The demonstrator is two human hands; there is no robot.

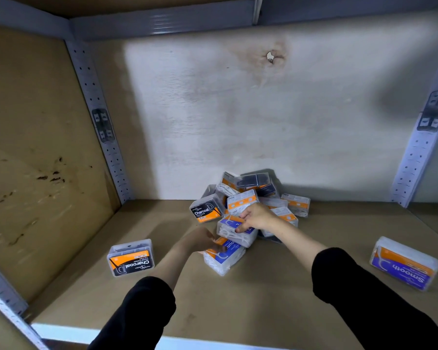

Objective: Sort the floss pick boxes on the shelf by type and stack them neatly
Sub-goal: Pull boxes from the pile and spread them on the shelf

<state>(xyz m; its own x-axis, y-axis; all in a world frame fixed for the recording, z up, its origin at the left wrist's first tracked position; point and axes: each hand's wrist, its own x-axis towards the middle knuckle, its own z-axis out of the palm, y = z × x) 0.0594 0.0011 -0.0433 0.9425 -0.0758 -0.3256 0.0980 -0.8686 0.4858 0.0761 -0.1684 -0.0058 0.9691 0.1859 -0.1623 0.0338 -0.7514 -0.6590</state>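
At the far left of the brown shelf board (81,286), a lone Charcoal box (130,257) lies flat, well apart from everything else, with its black-and-orange label upside down to me. My left hand (202,239) reaches in next, black sleeve pushed up the forearm. It lies against the near end of the lower blue box (224,257), a clear case of white picks. The hand is blurred, so I cannot tell whether my fingers grip that box or only touch it. Just beyond, my right hand (257,217) grips the upper blue box (234,231), thumb on its front face and fingers curled over the top; this box rests partly on the lower one. Behind both hands the pile (253,195) of mixed floss pick boxes is heaped against the back wall, a second Charcoal box (206,208) tilted at its left edge. Far right, a Smooth box (403,262) with a blue-and-orange label lies flat by itself.
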